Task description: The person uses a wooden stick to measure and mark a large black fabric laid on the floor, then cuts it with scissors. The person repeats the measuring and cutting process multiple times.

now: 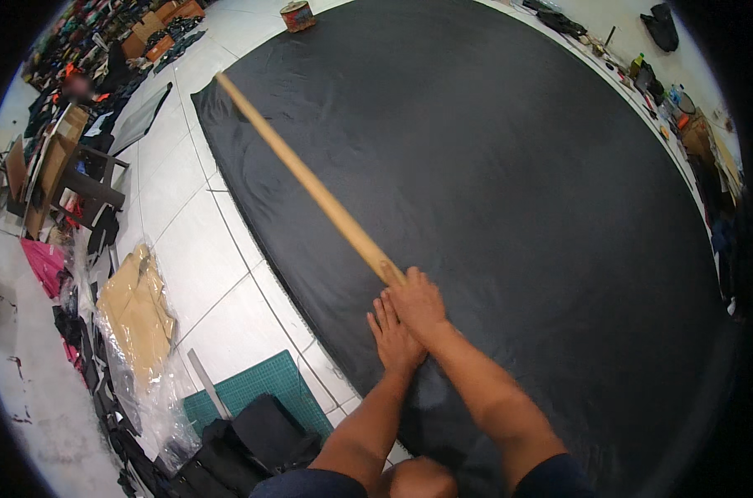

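A large sheet of black fabric (pixel 476 149) is spread over the tiled floor, with slight wrinkles near its left edge. Across it runs a long, pale wooden stick (pixel 310 182), slanting from my hands toward the sheet's far left corner. My right hand (pixel 419 300) is closed around the near end of the stick. Just below it and partly covered by it, my left hand (pixel 396 339) lies flat on the fabric with its fingers stretched out. Both forearms come in from the lower edge, close together at the wrists.
A green cutting mat (pixel 306 390) with a metal ruler (pixel 208 382) and dark bags (pixel 268 432) lies at the lower left. Beyond are tan material in clear plastic (pixel 137 311), a dark stool (pixel 98 187), a person (pixel 79 87) and a rusty tin (pixel 297 17). Clutter lines the right wall.
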A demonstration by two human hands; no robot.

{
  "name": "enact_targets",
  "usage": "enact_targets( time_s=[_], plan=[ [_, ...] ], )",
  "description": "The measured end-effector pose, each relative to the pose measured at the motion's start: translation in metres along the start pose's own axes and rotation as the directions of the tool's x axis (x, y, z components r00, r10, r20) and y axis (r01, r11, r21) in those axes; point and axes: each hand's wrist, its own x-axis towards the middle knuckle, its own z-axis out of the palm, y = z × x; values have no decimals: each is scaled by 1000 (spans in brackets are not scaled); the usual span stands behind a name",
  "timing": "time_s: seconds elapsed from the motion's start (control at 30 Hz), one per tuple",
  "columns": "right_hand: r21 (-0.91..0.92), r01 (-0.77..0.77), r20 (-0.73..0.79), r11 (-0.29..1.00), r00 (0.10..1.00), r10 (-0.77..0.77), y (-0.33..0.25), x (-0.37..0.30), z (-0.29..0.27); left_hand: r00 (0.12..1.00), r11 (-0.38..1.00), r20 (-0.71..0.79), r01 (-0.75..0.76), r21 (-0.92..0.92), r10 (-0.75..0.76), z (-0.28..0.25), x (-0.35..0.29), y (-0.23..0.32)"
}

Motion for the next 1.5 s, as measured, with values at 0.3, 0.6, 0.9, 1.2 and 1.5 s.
enact_targets(
  time_s=[0.3,0.6,0.9,1.2,1.5],
  plan=[
    [322,-142,137,936,985,103,-27,27,-13,969,999,248,33,-35,-24,9,2,-2],
    [-84,-351,-111,933,933,341,179,-48,-64,995,984,69,88,-153,-78,-25,9,13],
    [-236,-661,-174,712,750,639,325,77,-189,993,988,94,79,-134,-67,-24,12,15],
    [-158,-642,-317,750,753,577,282,74,-177,996,989,73,69,-128,-60,-26,10,19],
    [-108,-734,-208,670,676,707,229,-183,-86,998,997,2,62,-50,-62,-17,4,17]
  ],
)
